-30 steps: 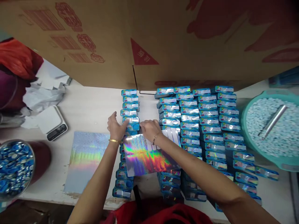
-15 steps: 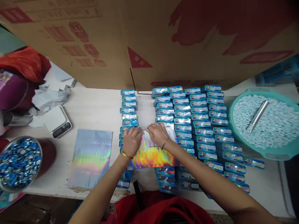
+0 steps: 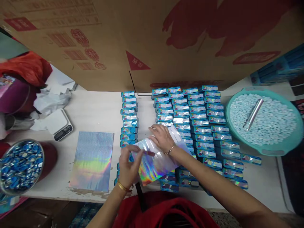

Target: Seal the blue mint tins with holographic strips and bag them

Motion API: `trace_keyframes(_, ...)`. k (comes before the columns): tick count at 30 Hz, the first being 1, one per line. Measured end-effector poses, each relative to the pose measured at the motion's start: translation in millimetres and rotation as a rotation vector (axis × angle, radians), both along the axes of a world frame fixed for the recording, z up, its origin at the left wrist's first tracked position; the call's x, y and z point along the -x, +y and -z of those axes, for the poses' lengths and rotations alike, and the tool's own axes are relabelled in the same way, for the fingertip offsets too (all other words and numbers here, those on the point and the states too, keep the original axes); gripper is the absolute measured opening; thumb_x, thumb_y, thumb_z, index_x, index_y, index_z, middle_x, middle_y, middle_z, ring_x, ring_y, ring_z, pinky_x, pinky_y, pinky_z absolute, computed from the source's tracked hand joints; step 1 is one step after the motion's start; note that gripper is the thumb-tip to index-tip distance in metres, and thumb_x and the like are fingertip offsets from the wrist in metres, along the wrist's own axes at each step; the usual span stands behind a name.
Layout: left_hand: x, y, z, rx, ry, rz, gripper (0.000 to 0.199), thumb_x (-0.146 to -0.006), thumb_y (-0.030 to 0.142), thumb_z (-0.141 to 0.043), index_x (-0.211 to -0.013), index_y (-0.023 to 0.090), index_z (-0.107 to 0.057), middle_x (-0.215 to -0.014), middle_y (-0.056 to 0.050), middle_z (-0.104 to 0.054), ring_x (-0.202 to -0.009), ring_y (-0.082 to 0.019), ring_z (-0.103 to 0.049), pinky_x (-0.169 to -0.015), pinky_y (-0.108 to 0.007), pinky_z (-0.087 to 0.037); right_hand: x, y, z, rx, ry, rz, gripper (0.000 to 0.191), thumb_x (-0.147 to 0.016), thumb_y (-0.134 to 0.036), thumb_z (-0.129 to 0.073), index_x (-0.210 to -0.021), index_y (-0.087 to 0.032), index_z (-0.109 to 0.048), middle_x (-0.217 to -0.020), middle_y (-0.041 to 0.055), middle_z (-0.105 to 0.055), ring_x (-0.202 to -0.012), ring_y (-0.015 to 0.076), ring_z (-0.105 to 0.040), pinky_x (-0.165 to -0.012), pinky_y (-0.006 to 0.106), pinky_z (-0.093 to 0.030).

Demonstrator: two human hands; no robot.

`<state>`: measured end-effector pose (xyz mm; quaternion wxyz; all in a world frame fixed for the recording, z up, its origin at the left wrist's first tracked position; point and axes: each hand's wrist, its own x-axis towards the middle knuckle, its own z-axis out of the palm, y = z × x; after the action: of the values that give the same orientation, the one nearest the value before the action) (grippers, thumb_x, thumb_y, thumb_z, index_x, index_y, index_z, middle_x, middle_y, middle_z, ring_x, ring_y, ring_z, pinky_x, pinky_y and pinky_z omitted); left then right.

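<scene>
A shiny rainbow sticker sheet [image 3: 154, 164] lies at a slant over part of the rows of small blue tins [image 3: 182, 107]. My right hand [image 3: 162, 138] rests on its upper part, fingers stretched out and spread. At the sheet's left corner is my left hand [image 3: 129, 164], its thumb and forefinger brought close together in a pinch. Whatever may be between those fingertips is too small to make out. Beside my left hand runs a single column of blue tins [image 3: 129, 130], some with round blue caps showing. Its lower part is partly hidden by the hand.
A second silver sheet [image 3: 92, 158] lies at left, near a white scale [image 3: 59, 123] and a pot of blue-and-silver caps [image 3: 21, 164]. A teal basin [image 3: 266, 148] of pale pellets holds a metal scoop [image 3: 254, 114]. A large carton [image 3: 106, 72] stands behind.
The sheet has turned to a slant. My left hand has moved down and left from the sheet's top edge. My right hand has flattened out onto the sheet.
</scene>
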<state>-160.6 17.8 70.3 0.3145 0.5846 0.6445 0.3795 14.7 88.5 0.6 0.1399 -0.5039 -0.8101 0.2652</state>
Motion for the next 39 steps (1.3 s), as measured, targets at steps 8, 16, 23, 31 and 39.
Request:
trace_keyframes(8, 17, 65, 35.2, 0.192, -0.52, -0.532, 0.027, -0.065, 0.032, -0.076, -0.073, 0.018, -0.055, -0.067, 0.004, -0.057, -0.064, -0.009, -0.054, -0.065, -0.022, -0.043, 50, 5, -13.7, 0.289, 0.601, 0.347, 0.029, -0.09, -0.045, -0.049, -0.078, -0.021, -0.059, -0.08, 0.002, -0.064, -0.082, 0.0181, -0.059, -0.078, 0.029, -0.045)
trace_keyframes(16, 39, 90, 82.8, 0.079, -0.086, -0.446, 0.016, -0.071, 0.03, -0.07, -0.072, 0.018, -0.06, -0.078, 0.0, -0.055, -0.076, -0.013, -0.053, -0.077, -0.028, -0.043, 63, 43, 6.5, 0.255, 0.173, 0.324, 0.026, -0.092, -0.029, -0.049, -0.071, -0.02, -0.061, -0.077, 0.0017, -0.064, -0.085, 0.0172, -0.058, -0.08, 0.03, -0.036)
trace_keyframes(23, 46, 99, 98.8, 0.115, 0.072, -0.419, 0.011, -0.07, 0.024, -0.071, -0.068, 0.019, -0.061, -0.083, -0.001, -0.053, -0.088, -0.017, -0.053, -0.086, -0.033, -0.042, 70, 46, 18.5, 0.273, -0.023, 0.306, 0.024, -0.094, -0.029, -0.048, -0.081, -0.02, -0.066, -0.088, 0.0029, -0.066, -0.093, 0.0187, -0.057, -0.078, 0.031, -0.032)
trace_keyframes(31, 52, 102, 107.7, 0.316, 0.16, -0.514, 0.04, -0.061, 0.031, -0.08, -0.092, 0.02, -0.057, -0.097, -0.001, -0.052, -0.084, -0.016, -0.051, -0.083, -0.036, -0.043, 70, 50, 31.4, 0.355, 0.0, 0.309, 0.018, -0.091, -0.028, -0.051, -0.098, -0.021, -0.066, -0.102, 0.006, -0.066, -0.1, 0.0227, -0.054, -0.082, 0.034, -0.034)
trace_keyframes(39, 74, 110, 124.9, 0.536, -0.065, -0.469, 0.084, -0.054, 0.041, -0.083, -0.126, 0.021, -0.045, -0.118, -0.01, -0.048, -0.103, -0.024, -0.054, -0.084, -0.038, -0.047, 84, 41, 15.0, 0.48, -0.122, 0.138, 0.029, -0.093, -0.019, -0.04, -0.107, -0.022, -0.065, -0.112, 0.0076, -0.064, -0.104, 0.0237, -0.052, -0.08, 0.034, -0.036)
